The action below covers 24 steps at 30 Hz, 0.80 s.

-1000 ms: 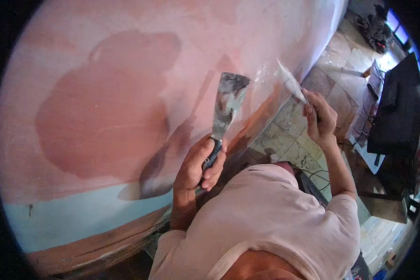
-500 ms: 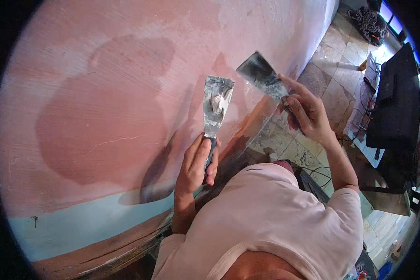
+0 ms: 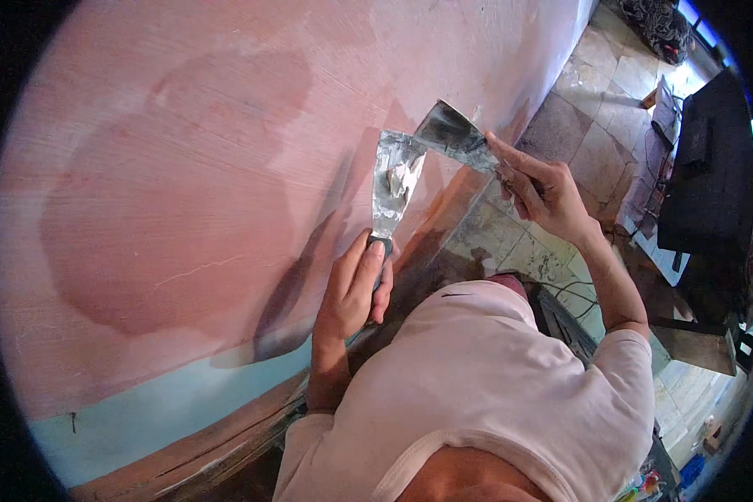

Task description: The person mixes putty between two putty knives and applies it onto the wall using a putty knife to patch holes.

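My left hand (image 3: 356, 283) is closed round the dark handle of a putty knife (image 3: 384, 216), held upright with its blade up. A lump of whitish putty (image 3: 402, 179) sits on that blade. In my right hand (image 3: 552, 194) is a second, wider putty knife (image 3: 453, 136), its dark, smeared blade tilted up to the left. The index finger stretches along this blade's base. The right blade's lower edge is at or very near the top corner of the left blade; whether they touch I cannot tell. Behind both knives stands the pink wall (image 3: 217, 201).
A thin crack (image 3: 199, 270) runs across the wall, above a pale blue band (image 3: 167, 397). To the right, a large black screen (image 3: 704, 167) stands by a table with cables and papers. Floor tiles (image 3: 590, 125) extend along the wall; a dark patterned bundle (image 3: 657, 29) lies far off.
The right putty knife has moved left and slightly down, up to the left blade's top. My left hand has shifted only slightly. The view has moved a little.
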### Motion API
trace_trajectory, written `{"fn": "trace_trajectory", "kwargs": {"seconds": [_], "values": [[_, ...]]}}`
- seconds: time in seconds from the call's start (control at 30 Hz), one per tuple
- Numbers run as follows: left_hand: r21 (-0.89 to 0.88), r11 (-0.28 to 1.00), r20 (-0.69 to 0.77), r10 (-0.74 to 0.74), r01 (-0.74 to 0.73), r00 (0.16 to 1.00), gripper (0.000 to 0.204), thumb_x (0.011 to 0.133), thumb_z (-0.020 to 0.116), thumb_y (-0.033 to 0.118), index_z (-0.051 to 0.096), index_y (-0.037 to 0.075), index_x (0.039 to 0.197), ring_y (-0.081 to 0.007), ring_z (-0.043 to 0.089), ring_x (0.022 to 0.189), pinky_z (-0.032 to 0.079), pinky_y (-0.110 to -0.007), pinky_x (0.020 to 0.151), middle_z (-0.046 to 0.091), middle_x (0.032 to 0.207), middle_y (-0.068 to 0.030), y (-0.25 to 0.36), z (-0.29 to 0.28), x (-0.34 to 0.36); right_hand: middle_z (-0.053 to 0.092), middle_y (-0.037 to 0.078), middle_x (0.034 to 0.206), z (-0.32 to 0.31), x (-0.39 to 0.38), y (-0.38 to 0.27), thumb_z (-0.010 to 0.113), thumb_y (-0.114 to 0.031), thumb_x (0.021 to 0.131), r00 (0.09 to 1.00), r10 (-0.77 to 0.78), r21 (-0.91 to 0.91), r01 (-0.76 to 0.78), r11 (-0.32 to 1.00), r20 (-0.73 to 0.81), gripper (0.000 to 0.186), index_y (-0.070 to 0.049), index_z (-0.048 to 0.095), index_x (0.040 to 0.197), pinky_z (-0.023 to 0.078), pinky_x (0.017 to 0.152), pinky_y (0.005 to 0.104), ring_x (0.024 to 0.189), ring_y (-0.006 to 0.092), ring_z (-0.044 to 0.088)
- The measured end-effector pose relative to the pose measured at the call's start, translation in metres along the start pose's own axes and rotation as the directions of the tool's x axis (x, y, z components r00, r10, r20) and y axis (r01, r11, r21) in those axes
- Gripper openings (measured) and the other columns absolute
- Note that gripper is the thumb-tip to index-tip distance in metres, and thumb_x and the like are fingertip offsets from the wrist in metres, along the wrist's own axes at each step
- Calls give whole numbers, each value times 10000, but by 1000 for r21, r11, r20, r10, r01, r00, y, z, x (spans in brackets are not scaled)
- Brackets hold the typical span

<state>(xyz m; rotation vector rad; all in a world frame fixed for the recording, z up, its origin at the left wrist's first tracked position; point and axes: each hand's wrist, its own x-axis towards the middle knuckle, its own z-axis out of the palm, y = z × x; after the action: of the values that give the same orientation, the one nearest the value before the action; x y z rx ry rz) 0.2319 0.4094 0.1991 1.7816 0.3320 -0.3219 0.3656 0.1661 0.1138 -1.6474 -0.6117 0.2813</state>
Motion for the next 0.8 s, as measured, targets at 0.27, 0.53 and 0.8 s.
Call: {"fn": "trace_trajectory", "kwargs": {"seconds": [0.27, 0.53, 0.8], "values": [[-55, 997, 30, -48, 50, 998, 314, 1009, 328, 290, 480, 16, 1013, -85, 352, 356, 324, -236, 331, 394, 539, -10, -10, 16, 19, 465, 23, 603, 15, -17, 14, 455, 29, 879, 997, 78, 2, -78, 997, -27, 519, -124, 462, 1374, 450, 508, 262, 506, 58, 438], [-36, 998, -29, -59, 58, 998, 314, 1000, 333, 299, 489, 27, 1022, -93, 379, 369, 351, -244, 338, 404, 550, -13, -18, 29, 31, 478, 30, 593, 31, -41, 21, 454, -55, 932, 984, 164, 70, -169, 983, 70, 454, -104, 443, 1383, 446, 505, 251, 490, 55, 485], [-117, 990, 33, -79, 83, 996, 335, 1014, 313, 301, 470, 6, 1017, -100, 390, 358, 343, -253, 328, 410, 533, -19, -24, 17, 26, 481, -20, 627, 16, -36, -6, 439, -111, 982, 950, 303, 291, -312, 904, 76, 398, -112, 454, 1380, 393, 464, 226, 483, 35, 423]]}}
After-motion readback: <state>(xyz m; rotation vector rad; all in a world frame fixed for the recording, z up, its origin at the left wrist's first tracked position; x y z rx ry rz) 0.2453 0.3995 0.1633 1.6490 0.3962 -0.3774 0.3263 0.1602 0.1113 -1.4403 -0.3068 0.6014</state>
